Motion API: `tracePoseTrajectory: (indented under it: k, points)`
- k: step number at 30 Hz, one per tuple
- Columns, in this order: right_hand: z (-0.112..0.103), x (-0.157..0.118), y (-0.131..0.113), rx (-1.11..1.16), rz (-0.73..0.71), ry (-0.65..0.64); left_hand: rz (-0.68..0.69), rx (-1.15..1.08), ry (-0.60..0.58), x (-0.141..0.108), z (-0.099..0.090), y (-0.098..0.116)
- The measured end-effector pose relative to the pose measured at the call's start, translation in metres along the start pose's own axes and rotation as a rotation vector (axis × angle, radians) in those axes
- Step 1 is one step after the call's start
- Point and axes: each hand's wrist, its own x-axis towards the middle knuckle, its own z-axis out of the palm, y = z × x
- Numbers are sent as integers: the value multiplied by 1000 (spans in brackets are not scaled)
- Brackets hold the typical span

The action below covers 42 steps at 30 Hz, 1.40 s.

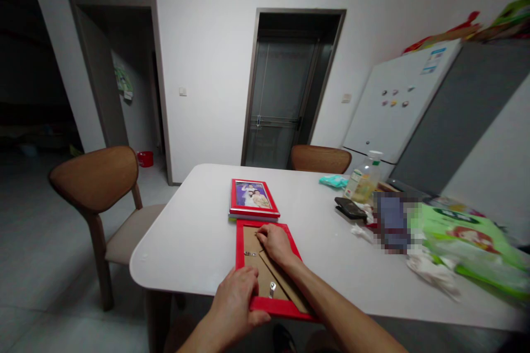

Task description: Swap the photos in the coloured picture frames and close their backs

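Observation:
A red picture frame (239,245) lies face down at the near edge of the white table, its brown backing board (265,273) showing with small metal hangers and a strut along it. My left hand (238,298) is closed round the frame's near left corner, thumb below and fingers over the rim. At the far end of the backing, my right hand (275,242) is closed with its fingertips pressed together against the board. Whatever sits under those fingertips is too small to make out. Just beyond lies a second red frame (254,198), face up with a photo, atop a stack.
On the table's right are a bottle (364,176), a black wallet-like item (350,208), a green package (472,237), crumpled tissues (433,273) and a turquoise wrapper (333,181). Wooden chairs stand left (97,179) and behind (321,159); a white fridge (397,99) is back right.

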Motion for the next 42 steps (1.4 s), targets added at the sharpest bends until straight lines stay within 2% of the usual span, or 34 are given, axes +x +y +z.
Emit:
tracePoseTrajectory:
  k: [7,12,15,19,24,27,30,32,33,35,36,37,38,40,42]
  points:
    - [14,26,12,-11,200,16,-66,23,-43,-2,-3,10]
    - [11,32,11,12,258,56,-95,18,-60,-7,-7,15]
    - [4,25,9,58,223,83,-90,21,-64,-7,-3,13]
    - [-10,6,7,161,128,88,13,108,-116,1,13,14]
    - [-43,-21,21,253,98,148,59,168,-152,11,29,20]
    - [-64,-39,36,496,209,275,41,116,-119,8,21,23]
    - [-71,-58,41,875,421,361,39,-50,50,5,2,33]
    - [-64,-71,31,1121,479,283,22,-227,192,5,-7,45]
    - [-58,-78,21,1234,478,194,11,-324,252,6,-9,52]
    - [-43,-89,-1,1442,491,-18,2,-515,343,8,-6,64]
    - [-36,-93,-12,1554,489,-93,10,-601,371,9,-2,69]
    - [-31,-96,-22,1644,488,-111,24,-676,388,11,2,73]
    - [-27,-97,-29,1716,494,-94,42,-740,392,13,6,77]
    - [-28,-96,-36,1783,501,40,65,-829,380,18,9,83]
    - [-38,-92,-30,1759,474,189,84,-884,398,26,3,88]
